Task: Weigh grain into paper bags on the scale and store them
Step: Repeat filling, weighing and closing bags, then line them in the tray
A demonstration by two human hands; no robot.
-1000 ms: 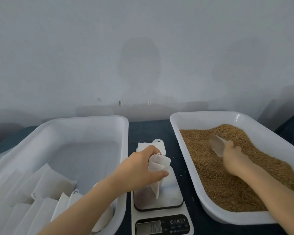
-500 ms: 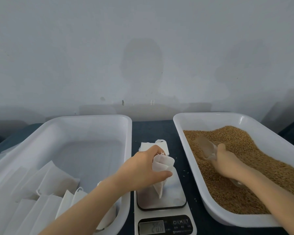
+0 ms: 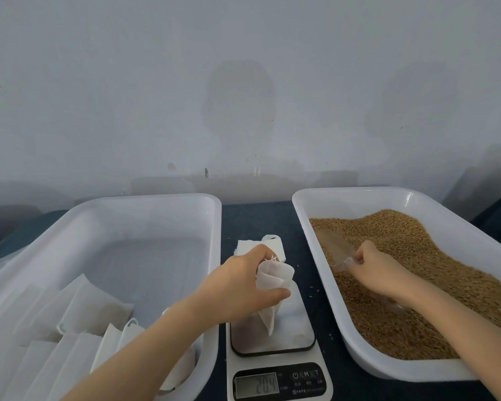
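A white paper bag (image 3: 272, 280) stands on the platform of the digital scale (image 3: 297, 328), and my left hand (image 3: 243, 282) grips its folded top. The scale's display (image 3: 256, 384) reads about 20.4. To the right, a white tray (image 3: 307, 204) holds brown grain (image 3: 434, 273). My right hand (image 3: 376, 270) holds a clear plastic scoop (image 3: 334, 246) by its handle, with the scoop lying low in the grain near the tray's left wall.
On the left a large white tray (image 3: 145, 204) holds several white paper bags (image 3: 78, 311) at its near end. A small stack of flat white bags (image 3: 271, 244) lies on the dark table (image 3: 255, 215) behind the scale. A grey wall rises behind.
My right hand has drawn the scoop leftward through the grain toward the tray's left wall. The scale reading rose from about 16.5 to 20.4. My left hand kept its hold on the bag.
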